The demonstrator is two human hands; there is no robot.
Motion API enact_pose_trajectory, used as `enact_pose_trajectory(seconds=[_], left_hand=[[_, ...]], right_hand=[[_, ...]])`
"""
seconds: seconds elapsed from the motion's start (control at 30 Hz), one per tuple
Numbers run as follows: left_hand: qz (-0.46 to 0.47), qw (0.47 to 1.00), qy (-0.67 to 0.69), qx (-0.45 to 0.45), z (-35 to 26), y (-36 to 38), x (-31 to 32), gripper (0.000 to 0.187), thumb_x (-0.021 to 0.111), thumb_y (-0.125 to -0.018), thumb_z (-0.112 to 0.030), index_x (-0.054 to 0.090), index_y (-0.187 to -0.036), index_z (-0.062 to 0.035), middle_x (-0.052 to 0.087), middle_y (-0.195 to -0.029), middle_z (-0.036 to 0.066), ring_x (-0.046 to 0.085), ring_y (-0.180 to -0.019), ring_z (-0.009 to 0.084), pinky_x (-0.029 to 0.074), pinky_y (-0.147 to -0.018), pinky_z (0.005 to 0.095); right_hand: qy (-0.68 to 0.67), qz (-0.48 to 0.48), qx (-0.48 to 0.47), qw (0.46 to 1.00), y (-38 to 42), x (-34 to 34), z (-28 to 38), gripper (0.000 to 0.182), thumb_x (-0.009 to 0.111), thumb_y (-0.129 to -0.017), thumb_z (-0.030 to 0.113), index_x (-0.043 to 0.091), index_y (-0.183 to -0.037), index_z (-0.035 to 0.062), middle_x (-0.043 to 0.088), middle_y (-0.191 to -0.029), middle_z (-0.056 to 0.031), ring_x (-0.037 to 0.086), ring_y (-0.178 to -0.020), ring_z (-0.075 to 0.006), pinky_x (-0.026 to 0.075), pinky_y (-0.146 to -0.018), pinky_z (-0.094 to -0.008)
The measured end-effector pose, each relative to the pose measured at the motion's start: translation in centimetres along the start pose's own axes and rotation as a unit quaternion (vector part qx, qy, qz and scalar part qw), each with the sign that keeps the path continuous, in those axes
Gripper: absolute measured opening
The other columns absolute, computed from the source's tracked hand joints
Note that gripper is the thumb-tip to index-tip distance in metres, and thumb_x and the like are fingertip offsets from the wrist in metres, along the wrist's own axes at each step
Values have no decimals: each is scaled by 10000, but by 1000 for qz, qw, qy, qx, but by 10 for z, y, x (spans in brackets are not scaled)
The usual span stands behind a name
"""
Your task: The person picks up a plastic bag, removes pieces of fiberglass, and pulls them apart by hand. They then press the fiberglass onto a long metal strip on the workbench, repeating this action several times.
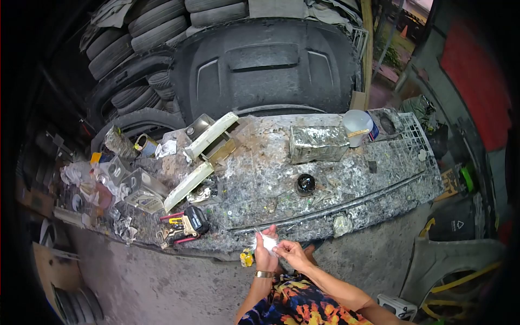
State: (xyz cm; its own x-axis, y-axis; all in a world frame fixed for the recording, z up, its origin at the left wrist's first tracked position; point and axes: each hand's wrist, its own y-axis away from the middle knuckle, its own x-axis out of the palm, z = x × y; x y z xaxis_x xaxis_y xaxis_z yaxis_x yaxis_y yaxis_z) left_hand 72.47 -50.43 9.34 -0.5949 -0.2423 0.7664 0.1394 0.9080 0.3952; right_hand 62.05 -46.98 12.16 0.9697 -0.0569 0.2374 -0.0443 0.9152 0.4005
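The left hand (265, 261) holds a soft-looking white wad (267, 243), paper or cloth, near the front edge of the bench (260, 157), while the right hand's closed fingertips (279, 249) pinch its side; a light, even pull would spare thin material. Beyond sits a round, glossy black pot (306, 184) on the crusty, paint-spattered top.

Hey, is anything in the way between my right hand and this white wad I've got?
Nothing visible is in the way. The white wad sits in your left hand, and the fingertips of your right hand are right at its edge.
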Motion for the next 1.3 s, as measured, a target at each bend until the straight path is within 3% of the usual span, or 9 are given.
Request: enact_pose_trajectory(seconds=[0.3, 0.37, 0.57, 0.67, 0.8, 1.1, 1.2, 1.23, 1.3], left_hand=[[-61, 996, 57, 20, -33, -1, -11, 507, 363, -977, -439, 435, -1196, 13, 452, -1350, 200, 383, -1303, 306, 300, -1081, 420], [-122, 979, 36, 162, -61, -19, -52, 483, 378, -983, -414, 453, -1169, 25, 494, -1302, 206, 451, -1245, 307, 345, -1060, 420], [-111, 992, -34, 38, -26, 13, -17, 445, 427, -973, -424, 499, -1115, -9, 604, -1085, 143, 596, -966, 233, 469, -878, 347], [-100, 994, 4, -44, -6, 12, 2, 360, 450, -958, -446, 497, -1019, -94, 475, -750, 5, 503, -754, 143, 441, -751, 321], [-150, 987, 54, -16, -3, -10, 2, 361, 481, -941, -466, 468, -812, -129, 335, -574, -50, 347, -540, 100, 408, -609, 270], [-163, 978, -86, 100, -20, -14, -4, 387, 493, -947, -446, 480, -774, -100, 337, -571, -61, 331, -516, 79, 324, -533, 263], [-118, 793, -592, 77, -39, 7, 25, 187, 517, -936, -203, 553, -875, -30, 592, -785, 65, 575, -671, 176, 478, -628, 329], [-114, 793, -594, 76, -33, 5, 16, 187, 517, -936, -203, 553, -875, -30, 592, -785, 65, 575, -671, 176, 478, -628, 329], [156, 565, -763, 270, -19, -2, -14, 101, 542, -799, -39, 562, -895, -16, 617, -1045, 125, 627, -815, 306, 513, -719, 380]], right_hand=[[82, -2, -27, 996, 7, 2, 3, 161, 663, -869, 182, 629, -830, 30, 581, -712, 37, 479, -644, -33, 390, -591, -208], [21, -1, 0, 1000, 15, -9, 17, 125, 633, -889, 143, 636, -874, 18, 595, -737, 17, 525, -694, -48, 430, -652, -213], [-34, 2, 14, 999, -8, -17, 15, 118, 621, -896, 139, 635, -862, 27, 598, -732, 14, 526, -664, -59, 423, -629, -205], [4, 92, 89, 992, -23, -16, -7, 98, 633, -885, 136, 626, -856, 42, 580, -711, 22, 497, -629, -39, 411, -586, -185], [-64, 2, 127, 990, -25, -16, -24, 104, 638, -885, 148, 626, -836, 57, 602, -730, 15, 504, -613, -30, 407, -559, -171], [-23, -8, 104, 994, -61, -43, -17, 117, 620, -892, 149, 627, -884, 33, 589, -637, -19, 495, -473, -72, 391, -417, -222], [5, -34, 124, 992, -75, -56, -18, 144, 638, -878, 169, 622, -866, 26, 580, -598, -37, 478, -431, -85, 372, -386, -231], [19, -46, 141, 989, -77, -59, -18, 158, 648, -870, 180, 622, -862, 24, 578, -588, -38, 478, -427, -87, 370, -383, -231], [28, -61, 137, 988, -81, -62, -22, 170, 659, -860, 189, 623, -855, 23, 580, -578, -45, 490, -425, -91, 369, -377, -231]])
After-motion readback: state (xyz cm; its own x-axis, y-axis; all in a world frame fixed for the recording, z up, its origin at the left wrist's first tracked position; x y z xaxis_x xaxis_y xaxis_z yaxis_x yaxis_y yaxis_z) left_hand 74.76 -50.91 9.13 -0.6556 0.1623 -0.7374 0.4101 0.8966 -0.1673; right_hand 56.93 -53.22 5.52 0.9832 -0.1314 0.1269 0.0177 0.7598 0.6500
